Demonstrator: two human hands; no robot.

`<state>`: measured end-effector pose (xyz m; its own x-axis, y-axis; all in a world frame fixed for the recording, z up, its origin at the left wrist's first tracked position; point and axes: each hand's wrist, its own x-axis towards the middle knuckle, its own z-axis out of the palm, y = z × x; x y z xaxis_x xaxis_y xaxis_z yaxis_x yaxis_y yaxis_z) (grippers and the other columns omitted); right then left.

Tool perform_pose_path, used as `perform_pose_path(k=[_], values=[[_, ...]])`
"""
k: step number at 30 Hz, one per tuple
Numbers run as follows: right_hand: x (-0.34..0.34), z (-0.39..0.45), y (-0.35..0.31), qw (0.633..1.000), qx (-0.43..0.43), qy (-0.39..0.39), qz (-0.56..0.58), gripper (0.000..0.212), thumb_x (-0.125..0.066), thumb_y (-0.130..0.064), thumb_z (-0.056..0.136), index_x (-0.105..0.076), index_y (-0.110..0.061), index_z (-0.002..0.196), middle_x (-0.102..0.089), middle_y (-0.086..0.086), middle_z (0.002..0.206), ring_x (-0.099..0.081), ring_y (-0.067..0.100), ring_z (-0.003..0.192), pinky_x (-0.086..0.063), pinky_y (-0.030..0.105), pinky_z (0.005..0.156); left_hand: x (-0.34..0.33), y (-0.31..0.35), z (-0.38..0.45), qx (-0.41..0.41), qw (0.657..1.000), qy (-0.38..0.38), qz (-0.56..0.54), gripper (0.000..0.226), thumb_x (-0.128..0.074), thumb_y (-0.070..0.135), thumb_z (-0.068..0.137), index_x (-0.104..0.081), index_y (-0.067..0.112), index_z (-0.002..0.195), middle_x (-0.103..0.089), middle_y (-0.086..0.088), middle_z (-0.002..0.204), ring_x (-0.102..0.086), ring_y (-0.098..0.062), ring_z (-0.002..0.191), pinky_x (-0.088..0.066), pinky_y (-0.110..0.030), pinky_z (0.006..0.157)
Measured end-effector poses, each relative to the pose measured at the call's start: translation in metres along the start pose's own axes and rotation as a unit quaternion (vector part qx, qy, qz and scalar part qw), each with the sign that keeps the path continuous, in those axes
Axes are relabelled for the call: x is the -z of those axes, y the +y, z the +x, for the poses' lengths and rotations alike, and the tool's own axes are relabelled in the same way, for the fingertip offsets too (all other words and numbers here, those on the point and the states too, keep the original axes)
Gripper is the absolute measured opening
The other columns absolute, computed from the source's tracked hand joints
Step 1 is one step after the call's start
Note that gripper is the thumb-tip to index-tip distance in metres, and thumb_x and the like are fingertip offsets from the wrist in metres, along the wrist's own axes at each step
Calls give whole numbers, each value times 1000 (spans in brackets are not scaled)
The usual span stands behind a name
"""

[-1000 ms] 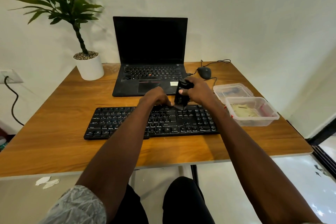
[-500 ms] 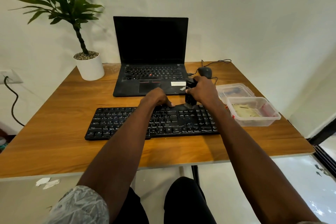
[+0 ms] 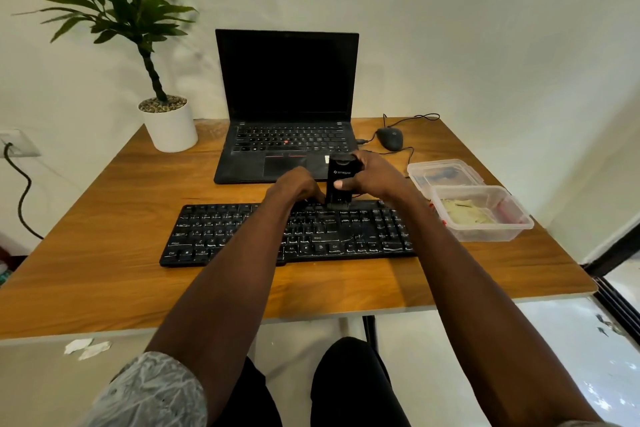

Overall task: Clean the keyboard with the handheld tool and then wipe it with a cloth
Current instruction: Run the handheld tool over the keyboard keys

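A person seated at a wooden desk [image 3: 104, 253] works a small black handheld tool [image 3: 341, 180] along the back row of a black keyboard [image 3: 242, 236], which lies across the middle of the tabletop, parallel to its near edge. The right hand [image 3: 375, 177] is wrapped around the tool's upright body, thumb across its front, its lower end on or just above the keys. The left hand [image 3: 298, 187] rests at the keyboard's back edge just beside the tool, fingers curled downward; whether it pinches anything cannot be told.

The tool looks light and rigid, easy to steer one-handed from its mid-body; its smooth casing may turn slippery. The keyboard looks stiff and light enough to slide, so steadying its edge seems sensible.

An open laptop [image 3: 287, 80] stands behind, a potted plant [image 3: 169, 125] at the back-left corner, a mouse [image 3: 390, 138] and two clear plastic containers [image 3: 481, 215] along the right edge.
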<state>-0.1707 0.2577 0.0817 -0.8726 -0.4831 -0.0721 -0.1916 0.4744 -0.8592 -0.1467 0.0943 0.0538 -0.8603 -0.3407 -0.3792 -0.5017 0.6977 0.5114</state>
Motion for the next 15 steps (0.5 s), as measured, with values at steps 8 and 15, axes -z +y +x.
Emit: perform_pose_path(k=[8, 15], values=[[26, 4, -3, 982, 15, 14, -189, 43, -80, -9, 73, -63, -11, 113, -67, 6, 111, -60, 23, 103, -46, 37, 89, 0, 1, -2, 13, 1000, -14, -18, 73, -84, 36, 69, -56, 3, 128, -56, -15, 133, -53, -35, 120, -44, -44, 95], [7, -2, -6, 991, 54, -22, -116, 37, -76, -5, 76, -63, -12, 110, -67, 0, 105, -59, 21, 104, -41, 28, 78, 0, 2, -4, 16, 1000, -3, 1, 60, -82, 34, 72, -60, 4, 121, -61, -12, 125, -58, -31, 111, -47, -40, 88]])
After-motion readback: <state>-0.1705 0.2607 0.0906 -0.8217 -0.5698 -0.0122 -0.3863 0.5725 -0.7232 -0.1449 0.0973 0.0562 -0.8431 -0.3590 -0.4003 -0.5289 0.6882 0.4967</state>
